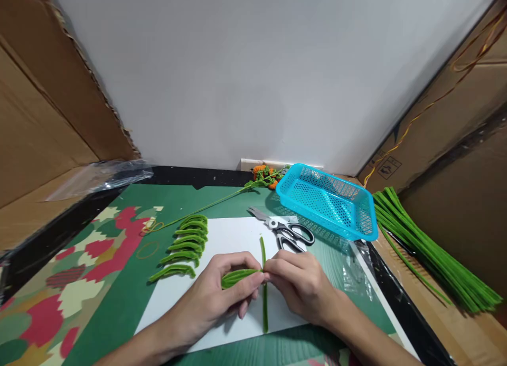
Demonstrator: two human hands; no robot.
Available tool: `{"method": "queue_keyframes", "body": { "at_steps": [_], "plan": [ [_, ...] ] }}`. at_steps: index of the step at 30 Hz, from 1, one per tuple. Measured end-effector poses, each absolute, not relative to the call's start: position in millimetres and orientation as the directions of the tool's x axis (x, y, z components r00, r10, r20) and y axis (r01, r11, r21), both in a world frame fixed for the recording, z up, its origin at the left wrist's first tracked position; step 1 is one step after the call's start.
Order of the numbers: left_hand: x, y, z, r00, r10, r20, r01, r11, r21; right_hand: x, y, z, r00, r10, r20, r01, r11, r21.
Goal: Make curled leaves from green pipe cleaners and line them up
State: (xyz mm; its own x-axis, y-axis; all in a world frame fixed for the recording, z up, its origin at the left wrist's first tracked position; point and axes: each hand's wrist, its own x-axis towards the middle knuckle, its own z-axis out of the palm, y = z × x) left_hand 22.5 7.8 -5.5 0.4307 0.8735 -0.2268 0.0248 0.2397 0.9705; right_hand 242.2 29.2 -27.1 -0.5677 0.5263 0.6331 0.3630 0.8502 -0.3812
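Note:
My left hand (232, 284) is closed round a green fuzzy leaf shape (237, 277), its thumb and fingers pinching the tip. Close against it, my right hand (293, 279) pinches at the same tip, where a straight green fuzzy stem (265, 308) crosses upright in the view. That stem extends above and below the fingertips over a white sheet (233, 234). The exact spot where leaf and stem meet is hidden by the fingers. Several curved green fuzzy pieces (186, 245) lie in a column left of my hands.
Scissors (281, 228) lie beyond my right hand. Behind them sits a blue basket (328, 202), beside a long-stemmed orange flower (261, 171). A bundle of green fuzzy stems (431, 250) rests at the right. Cardboard (47, 91) and a plastic bag (106, 176) are at the left.

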Motion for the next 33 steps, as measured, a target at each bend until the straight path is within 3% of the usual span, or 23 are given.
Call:
{"method": "queue_keyframes", "body": {
  "at_steps": [4, 7, 9, 11, 12, 14, 16, 18, 20, 22, 24, 28, 30, 33],
  "plan": [
    [25, 10, -4, 0.458, 0.854, -0.246, -0.067, 0.309, 0.949, 245, 29, -19, -0.564, 0.566, 0.602, 0.315, 0.821, -0.476],
    [24, 8, 0, 0.477, 0.837, -0.267, -0.025, 0.316, 0.948, 244, 24, -11, -0.543, 0.623, 0.563, 0.269, 0.764, -0.587],
    [22, 7, 2, 0.454, 0.871, -0.190, 0.092, 0.167, 0.982, 240, 20, -9, -0.508, 0.739, 0.442, 0.224, 0.609, -0.761],
    [18, 6, 1, 0.439, 0.898, 0.024, 0.273, -0.159, 0.949, 235, 19, -11, -0.472, 0.855, 0.216, 0.113, 0.301, -0.947],
    [16, 6, -1, 0.465, 0.868, 0.173, 0.355, -0.362, 0.862, 232, 19, -13, -0.469, 0.879, 0.091, 0.042, 0.125, -0.991],
    [12, 7, -6, 0.573, 0.705, 0.419, 0.442, -0.696, 0.566, 229, 20, -18, -0.486, 0.868, -0.097, -0.077, -0.153, -0.985],
    [10, 8, -11, 0.652, 0.548, 0.525, 0.448, -0.836, 0.316, 227, 22, -20, -0.494, 0.853, -0.171, -0.116, -0.259, -0.959],
    [11, 7, -12, 0.631, 0.574, 0.522, 0.477, -0.817, 0.323, 229, 24, -20, -0.490, 0.860, -0.146, -0.098, -0.220, -0.970],
    [15, 6, -9, 0.553, 0.723, 0.415, 0.483, -0.684, 0.547, 232, 25, -17, -0.480, 0.876, -0.057, -0.037, -0.085, -0.996],
    [20, 5, -3, 0.464, 0.860, 0.213, 0.432, -0.430, 0.793, 236, 25, -14, -0.465, 0.883, 0.067, 0.065, 0.110, -0.992],
    [24, 7, 2, 0.396, 0.918, 0.034, 0.325, -0.175, 0.929, 238, 24, -13, -0.461, 0.855, 0.236, 0.172, 0.347, -0.922],
    [26, 12, 3, 0.419, 0.893, -0.162, 0.138, 0.113, 0.984, 241, 23, -19, -0.483, 0.697, 0.529, 0.275, 0.695, -0.664],
    [25, 12, 0, 0.460, 0.863, -0.211, 0.113, 0.179, 0.977, 241, 23, -22, -0.491, 0.641, 0.590, 0.295, 0.759, -0.580],
    [22, 11, -4, 0.467, 0.857, -0.218, 0.088, 0.201, 0.976, 242, 22, -24, -0.497, 0.618, 0.609, 0.288, 0.780, -0.556]
  ]
}}
